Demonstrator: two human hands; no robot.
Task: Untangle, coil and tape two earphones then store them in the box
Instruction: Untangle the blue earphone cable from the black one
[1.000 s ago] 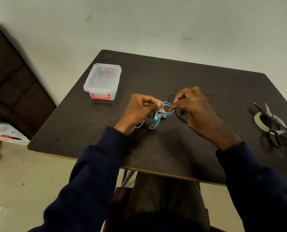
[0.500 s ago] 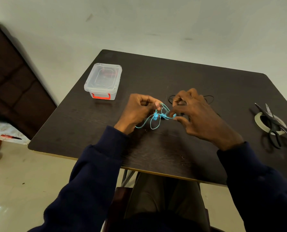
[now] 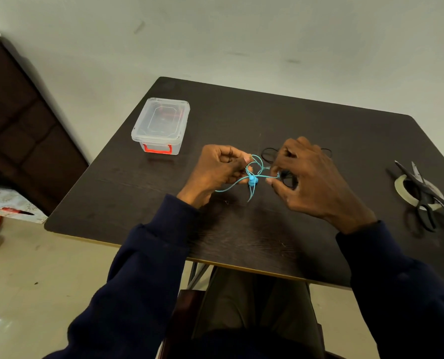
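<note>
Turquoise earphone [image 3: 253, 178] hangs in tangled loops over the middle of the tabletop [image 3: 241, 112], strung between both hands. The left hand [image 3: 215, 169] curls its fingers [image 3: 237, 161] round the loops. The right hand [image 3: 316, 185] pinches a strand in its fingers [image 3: 274, 181]. The black earphone [image 3: 268, 153] lies under and behind the right hand, partly hidden. A clear lidded box [image 3: 161, 125] stands far left. Scissors [image 3: 424, 200] rest across a tape roll [image 3: 400, 186] at the right edge.

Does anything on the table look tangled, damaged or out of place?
Only the blue earphone looks off: its cable is a knot of crossing loops between the left hand and right hand. The scissors lie across the tape roll, nothing damaged.
</note>
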